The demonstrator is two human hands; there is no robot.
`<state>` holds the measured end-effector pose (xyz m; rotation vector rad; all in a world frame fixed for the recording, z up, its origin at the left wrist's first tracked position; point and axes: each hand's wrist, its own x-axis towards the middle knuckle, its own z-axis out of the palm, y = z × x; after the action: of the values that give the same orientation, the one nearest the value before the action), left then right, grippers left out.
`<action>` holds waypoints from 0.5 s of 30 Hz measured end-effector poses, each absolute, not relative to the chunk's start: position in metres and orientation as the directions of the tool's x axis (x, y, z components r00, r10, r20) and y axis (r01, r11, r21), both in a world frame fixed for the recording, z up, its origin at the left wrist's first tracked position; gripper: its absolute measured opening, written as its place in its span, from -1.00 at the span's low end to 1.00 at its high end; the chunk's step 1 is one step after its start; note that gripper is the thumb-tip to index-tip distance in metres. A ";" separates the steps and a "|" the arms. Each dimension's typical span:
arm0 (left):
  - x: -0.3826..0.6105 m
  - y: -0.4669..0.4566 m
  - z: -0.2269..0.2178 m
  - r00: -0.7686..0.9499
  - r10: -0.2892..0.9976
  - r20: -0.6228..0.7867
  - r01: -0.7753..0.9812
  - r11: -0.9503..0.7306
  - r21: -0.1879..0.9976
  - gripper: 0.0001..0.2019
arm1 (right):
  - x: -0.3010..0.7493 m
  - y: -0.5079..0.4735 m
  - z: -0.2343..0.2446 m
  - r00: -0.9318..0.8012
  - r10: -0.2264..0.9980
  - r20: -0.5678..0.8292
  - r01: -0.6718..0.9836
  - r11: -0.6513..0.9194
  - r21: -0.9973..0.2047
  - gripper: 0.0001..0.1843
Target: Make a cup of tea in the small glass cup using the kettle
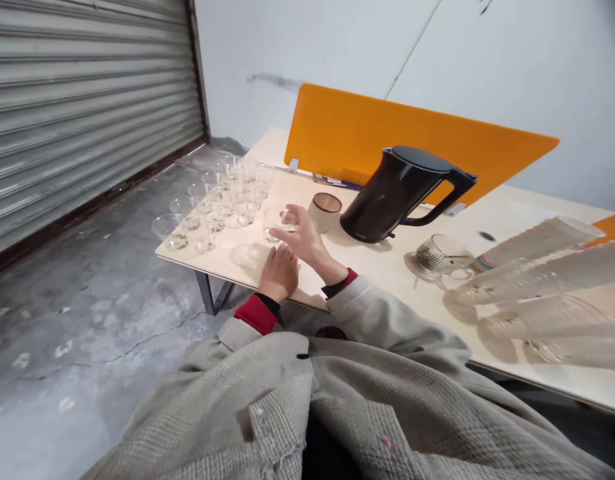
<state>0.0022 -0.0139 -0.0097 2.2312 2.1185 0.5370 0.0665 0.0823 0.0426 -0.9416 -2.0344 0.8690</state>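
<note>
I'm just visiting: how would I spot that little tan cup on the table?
Find the orange divider panel at the back of the pale wooden desk. In front of it stands a black electric kettle. Just left of the kettle sits the small tan cup, opaque and dark inside, unlike the clear glasses nearby.

A beige-grey checked woven jacket (307,393) has red, black-trimmed cuffs (257,313); the small clear round cup (277,223) is colourless, the matte black plastic kettle (394,197) dark against a bright orange rounded panel (412,133)
</note>
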 end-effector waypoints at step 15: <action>-0.011 -0.005 -0.048 0.087 0.950 0.301 0.916 -0.195 0.351 -0.31 | -0.020 0.076 0.005 -0.491 0.821 0.291 0.439 0.522 -0.732 -0.34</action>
<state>-0.0112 -0.0053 -0.0485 2.2619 1.9449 0.7233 -0.0202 0.0758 0.0047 -1.0203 -2.1296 0.7802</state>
